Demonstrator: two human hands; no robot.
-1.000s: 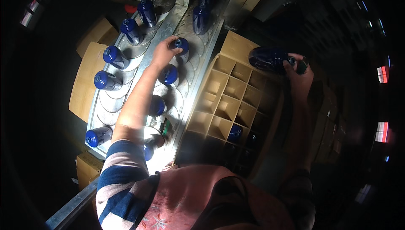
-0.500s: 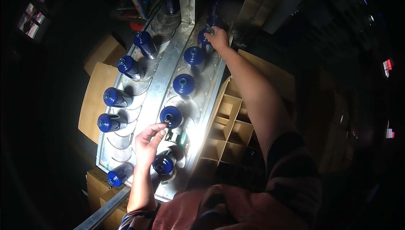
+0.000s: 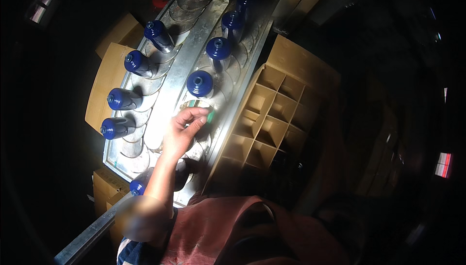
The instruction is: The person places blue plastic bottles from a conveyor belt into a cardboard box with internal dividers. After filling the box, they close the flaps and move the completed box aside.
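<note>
Over the conveyor (image 3: pixel 224 102) in the head view, the left hand (image 3: pixel 183 128) hangs half curled, thumb and fingertips close together; whether anything small is pinched there I cannot tell. Just ahead of it, apart from the fingers, stands the nearest blue bottle (image 3: pixel 200 86), with more blue bottles (image 3: pixel 218 51) in line farther ahead. Left of the hand, past a bright metal strip (image 3: pixel 187 53), runs a spaced row of bottles (image 3: pixel 137 63). To its right lies a bare stretch of conveyor, then a metal edge (image 3: pixel 237 95), then a cardboard box (image 3: pixel 257 86) with compartments open upward and a flap (image 3: pixel 301 61) raised ahead.

Behind the hand, the forearm (image 3: pixel 165 175) partly covers a dark rounded shape (image 3: pixel 182 175); a lone bottle (image 3: pixel 137 187) shows left of it. The elbow is blurred. The right hand cannot be made out, so its state is unknown. The box's nearer compartments sink into shadow, and the farthest bottles fade into darkness.
</note>
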